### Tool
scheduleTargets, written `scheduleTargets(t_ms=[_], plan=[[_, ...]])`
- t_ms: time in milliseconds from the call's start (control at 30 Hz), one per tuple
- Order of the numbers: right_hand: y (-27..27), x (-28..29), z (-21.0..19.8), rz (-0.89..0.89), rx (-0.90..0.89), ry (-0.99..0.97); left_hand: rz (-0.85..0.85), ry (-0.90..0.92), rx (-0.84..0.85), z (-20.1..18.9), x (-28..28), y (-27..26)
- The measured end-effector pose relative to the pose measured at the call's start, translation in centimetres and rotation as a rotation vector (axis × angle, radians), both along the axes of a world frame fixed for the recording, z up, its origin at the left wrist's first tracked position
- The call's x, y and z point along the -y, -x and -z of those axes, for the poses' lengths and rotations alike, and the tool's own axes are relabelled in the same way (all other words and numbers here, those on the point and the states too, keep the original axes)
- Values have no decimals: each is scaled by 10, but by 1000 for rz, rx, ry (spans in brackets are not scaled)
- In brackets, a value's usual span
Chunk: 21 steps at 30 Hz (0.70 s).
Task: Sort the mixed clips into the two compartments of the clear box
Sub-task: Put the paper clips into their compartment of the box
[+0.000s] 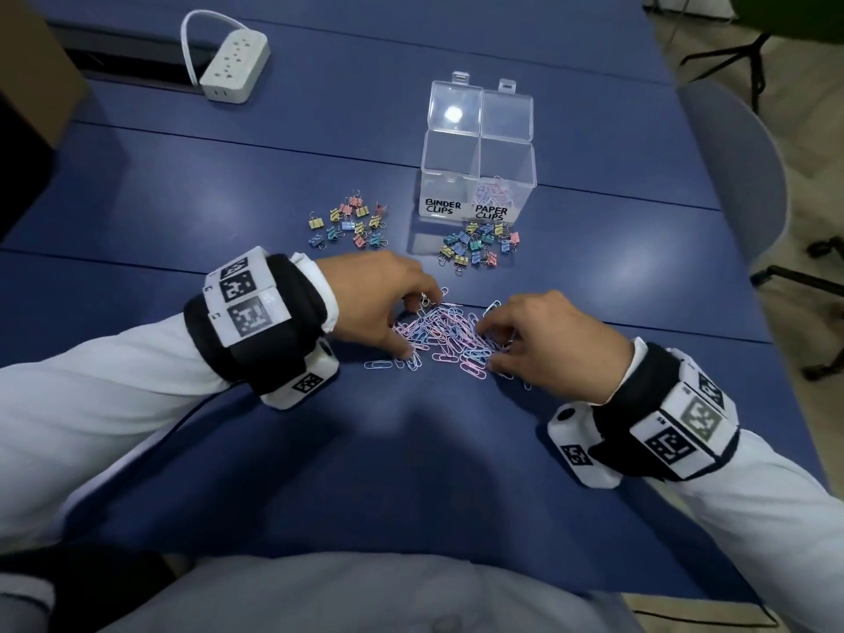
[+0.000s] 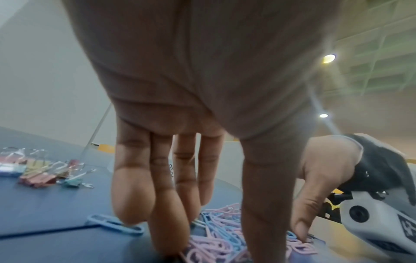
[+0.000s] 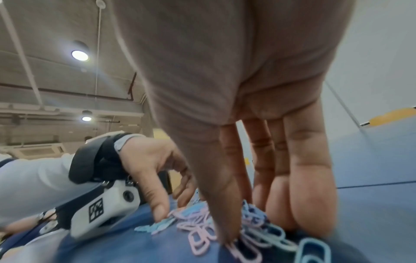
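Observation:
A loose pile of pink and blue paper clips lies on the blue table between my hands. My left hand stands over the pile's left side, with thumb and fingertips pressed down on it. My right hand does the same on the right side. The wrist views show fairly straight fingers pointing down into the clips. Behind stands the clear box, lids up, labelled BINDER CLIPS on the left and PAPER CLIPS on the right. Some paper clips lie in the right compartment. The left compartment looks empty.
Two heaps of coloured binder clips lie beyond the pile: one left of the box, one at its front. A white power strip sits far left. A grey chair stands at the table's right edge.

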State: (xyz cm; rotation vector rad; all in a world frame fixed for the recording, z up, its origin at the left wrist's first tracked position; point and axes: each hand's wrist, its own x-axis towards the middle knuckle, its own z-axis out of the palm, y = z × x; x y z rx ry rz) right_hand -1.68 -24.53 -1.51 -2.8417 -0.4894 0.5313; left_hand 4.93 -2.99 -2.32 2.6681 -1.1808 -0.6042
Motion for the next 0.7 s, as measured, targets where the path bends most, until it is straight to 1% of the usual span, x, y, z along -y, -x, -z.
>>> scheduleTargets(t_ms=[100, 300, 400, 467, 600, 700], plan=[[-2, -5, 5, -16, 56, -9, 23, 3, 61, -2, 11, -2], [-4, -3, 8, -8, 145, -42, 137, 3, 85, -3, 29, -10], [-6, 3, 7, 61, 180, -111, 164, -13, 105, -2, 34, -14], [-6, 7, 7, 109, 154, -149, 177, -23, 132, -1, 37, -15], [-8, 10, 6, 141, 137, -206, 187, -34, 189, 3, 40, -17], [-20, 16, -5, 200, 178, -329, 207, -28, 220, 4, 39, -16]])
